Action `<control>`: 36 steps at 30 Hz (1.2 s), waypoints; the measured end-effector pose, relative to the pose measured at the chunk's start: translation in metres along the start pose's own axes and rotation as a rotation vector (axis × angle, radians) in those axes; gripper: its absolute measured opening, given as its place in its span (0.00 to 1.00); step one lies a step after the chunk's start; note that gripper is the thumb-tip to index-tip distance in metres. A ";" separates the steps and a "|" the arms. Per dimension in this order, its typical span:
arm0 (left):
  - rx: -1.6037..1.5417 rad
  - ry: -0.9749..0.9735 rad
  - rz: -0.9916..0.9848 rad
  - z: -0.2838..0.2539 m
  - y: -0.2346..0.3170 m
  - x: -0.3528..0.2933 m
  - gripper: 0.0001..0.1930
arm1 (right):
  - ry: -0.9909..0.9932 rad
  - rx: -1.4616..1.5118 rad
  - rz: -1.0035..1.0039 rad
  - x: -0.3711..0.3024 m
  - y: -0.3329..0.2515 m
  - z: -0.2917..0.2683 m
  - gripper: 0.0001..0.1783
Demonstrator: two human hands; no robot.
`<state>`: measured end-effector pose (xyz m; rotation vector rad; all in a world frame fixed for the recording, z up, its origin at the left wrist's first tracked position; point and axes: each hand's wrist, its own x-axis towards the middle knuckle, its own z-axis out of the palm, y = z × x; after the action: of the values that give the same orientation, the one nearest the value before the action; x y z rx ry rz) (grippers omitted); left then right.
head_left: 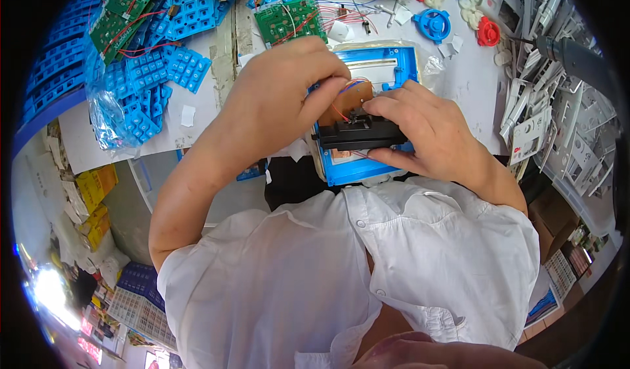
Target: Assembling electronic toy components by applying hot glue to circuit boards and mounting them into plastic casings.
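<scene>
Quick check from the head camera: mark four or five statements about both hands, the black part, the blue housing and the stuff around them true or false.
1. Both hands grip the black part over the blue housing. True: the left hand and the right hand pinch it.
2. The brown board has no wires. False: red and blue wires run to it.
3. Blue keypads lie to the person's left. True.
4. The green board sits in the right hand. False: it lies on the table beyond the hands.
5. The red gear is inside the housing. False: it lies on the table, to the right.
</scene>
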<state>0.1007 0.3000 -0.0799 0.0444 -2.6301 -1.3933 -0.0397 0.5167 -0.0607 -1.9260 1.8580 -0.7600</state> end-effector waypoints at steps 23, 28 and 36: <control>0.696 0.235 0.147 0.040 -0.056 0.186 0.10 | 0.786 0.673 -0.059 -0.065 0.093 -0.175 0.32; 0.321 0.293 0.157 0.034 -0.033 0.164 0.10 | 0.392 0.978 -0.026 -0.040 0.108 -0.166 0.37; 0.269 0.352 0.319 0.024 0.042 0.003 0.08 | 0.321 1.195 -0.311 0.014 0.005 -0.079 0.23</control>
<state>0.0958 0.3428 -0.0579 -0.0858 -2.3786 -0.8393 -0.0911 0.5114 0.0010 -1.2797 0.7784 -1.8089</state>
